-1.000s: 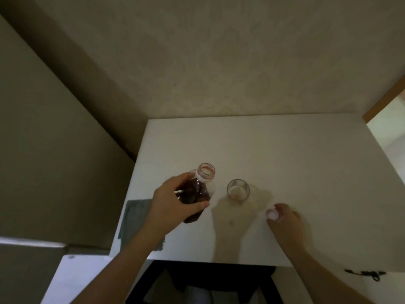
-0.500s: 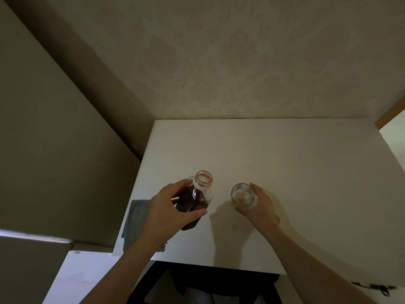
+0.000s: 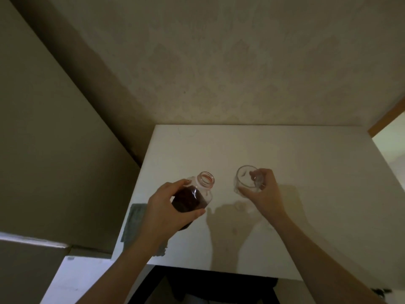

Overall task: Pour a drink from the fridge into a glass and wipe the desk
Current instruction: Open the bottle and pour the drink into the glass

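Observation:
My left hand (image 3: 168,207) grips an uncapped clear bottle (image 3: 195,196) of dark red drink, tilted with its open neck toward the right. My right hand (image 3: 263,194) holds a small clear glass (image 3: 245,178) lifted above the white desk (image 3: 306,194), its mouth tipped toward the bottle. The glass looks empty. Bottle neck and glass rim are a short gap apart. A grey cloth (image 3: 134,220) lies at the desk's left front edge, partly hidden by my left forearm.
The desk stands against a beige wall, with another wall close on the left. A wooden door frame (image 3: 385,117) shows at the right. A small dark object (image 3: 381,290) lies near the desk's front right corner.
My right hand left the spot on the desk at the right, took hold of the glass and lifted it off the desk. The bottle stays tilted in my left hand.

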